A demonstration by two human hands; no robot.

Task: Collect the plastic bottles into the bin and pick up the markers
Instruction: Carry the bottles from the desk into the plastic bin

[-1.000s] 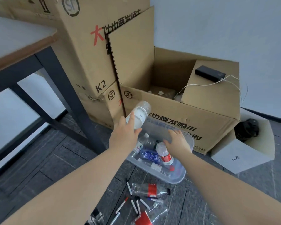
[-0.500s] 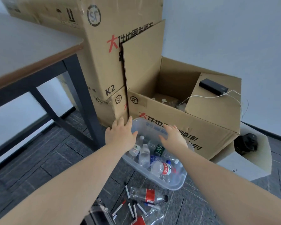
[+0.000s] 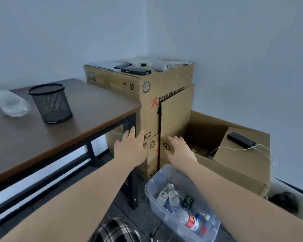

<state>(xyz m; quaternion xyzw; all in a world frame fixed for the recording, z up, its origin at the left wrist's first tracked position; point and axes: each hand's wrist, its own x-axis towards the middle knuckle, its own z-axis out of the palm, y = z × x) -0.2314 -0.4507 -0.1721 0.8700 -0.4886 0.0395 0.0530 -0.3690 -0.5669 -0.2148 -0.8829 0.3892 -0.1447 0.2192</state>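
A clear plastic bin [image 3: 151, 193] stands on the floor at lower centre, holding several plastic bottles; one with a red label [image 3: 191, 222] lies near its front, one with a white label [image 3: 163, 197] stands at its left. My left hand [image 3: 130, 149] and my right hand [image 3: 179, 151] are both raised above and behind the bin, fingers spread, holding nothing. A crushed clear bottle [image 3: 10, 103] lies on the table at far left. No markers show in this view.
A brown table [image 3: 87, 116] with black legs is on the left, bearing a black mesh pen cup [image 3: 50, 103]. Stacked cardboard boxes [image 3: 152, 95] stand behind the bin, and an open box [image 3: 234, 165] with a black power bank [image 3: 240, 139] is to the right.
My left hand released its white-labelled bottle into the bin. Both hands rose away from the bin, and the view tilted up, so the floor's bottles and markers left the frame.
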